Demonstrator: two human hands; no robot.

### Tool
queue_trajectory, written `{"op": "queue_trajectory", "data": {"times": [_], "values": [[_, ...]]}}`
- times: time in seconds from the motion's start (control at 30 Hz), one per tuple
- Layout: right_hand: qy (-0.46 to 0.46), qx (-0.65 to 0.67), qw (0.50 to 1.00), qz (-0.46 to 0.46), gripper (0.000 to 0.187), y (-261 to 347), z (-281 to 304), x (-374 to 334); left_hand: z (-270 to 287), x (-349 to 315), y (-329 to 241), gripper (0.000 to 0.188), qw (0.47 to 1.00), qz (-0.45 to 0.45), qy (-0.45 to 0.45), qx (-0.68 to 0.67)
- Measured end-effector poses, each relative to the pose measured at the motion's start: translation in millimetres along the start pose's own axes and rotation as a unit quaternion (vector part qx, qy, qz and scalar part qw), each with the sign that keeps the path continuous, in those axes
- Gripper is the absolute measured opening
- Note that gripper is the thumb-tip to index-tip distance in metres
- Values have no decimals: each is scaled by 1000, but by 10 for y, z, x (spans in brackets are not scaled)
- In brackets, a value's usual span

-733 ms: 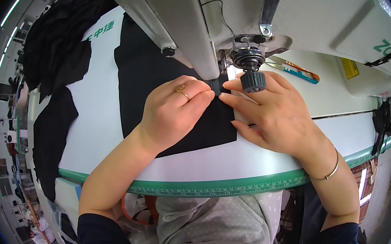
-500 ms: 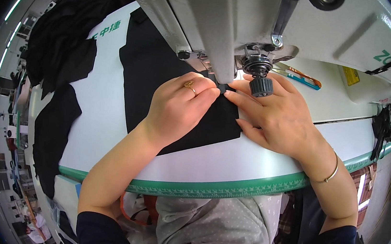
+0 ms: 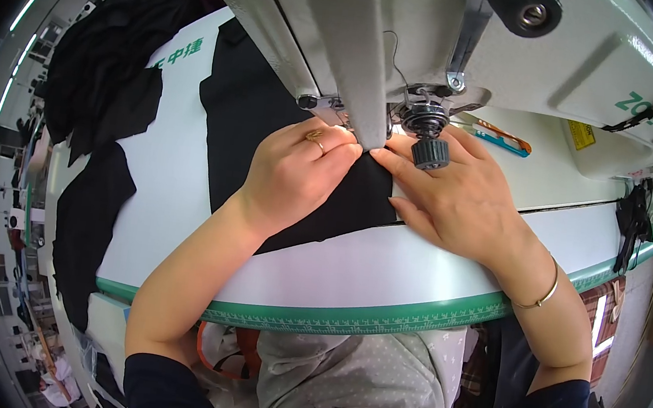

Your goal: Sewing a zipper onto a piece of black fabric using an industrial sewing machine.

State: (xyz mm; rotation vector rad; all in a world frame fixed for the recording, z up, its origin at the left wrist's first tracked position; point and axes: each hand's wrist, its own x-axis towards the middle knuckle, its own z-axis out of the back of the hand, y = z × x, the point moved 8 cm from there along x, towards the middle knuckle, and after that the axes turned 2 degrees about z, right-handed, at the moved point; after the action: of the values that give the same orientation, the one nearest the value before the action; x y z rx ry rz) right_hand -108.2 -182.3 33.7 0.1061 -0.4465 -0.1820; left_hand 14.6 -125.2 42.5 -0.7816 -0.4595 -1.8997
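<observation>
A black fabric panel point(image 3: 242, 130) lies on the white table under the head of a sewing machine point(image 3: 322, 34). My left hand point(image 3: 293, 176), with a ring on one finger, is closed, thumb and forefinger pinched at the fabric just left of the needle area. My right hand point(image 3: 468, 196) lies with fingers stretched out along the fabric's right edge, its forefinger tip close to my left thumb. The machine's slim front arm hides the needle. A dark tension knob point(image 3: 431, 155) covers part of my right fingers.
Small snips point(image 3: 499, 139) with orange and blue handles lie behind my right hand. A heap of black fabric point(image 3: 109, 58) and a loose black piece point(image 3: 92, 209) lie at the left. A green ruler edge point(image 3: 361, 321) borders the table near me. Black strips point(image 3: 633, 215) hang at the right.
The fabric's near right corner has slid slightly away from me and to the left. Both hands have shifted slightly with it, keeping much the same pose.
</observation>
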Motion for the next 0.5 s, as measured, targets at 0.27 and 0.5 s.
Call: {"op": "queue_trajectory", "data": {"times": [0.27, 0.5], "values": [[5, 5, 1000, -4, 39, -4, -31, -17, 6, 3, -30, 11, 1000, -10, -5, 12], [8, -1, 1000, -8, 42, -16, -32, -11, -26, 5, -25, 11, 998, -4, 15, 61]]}}
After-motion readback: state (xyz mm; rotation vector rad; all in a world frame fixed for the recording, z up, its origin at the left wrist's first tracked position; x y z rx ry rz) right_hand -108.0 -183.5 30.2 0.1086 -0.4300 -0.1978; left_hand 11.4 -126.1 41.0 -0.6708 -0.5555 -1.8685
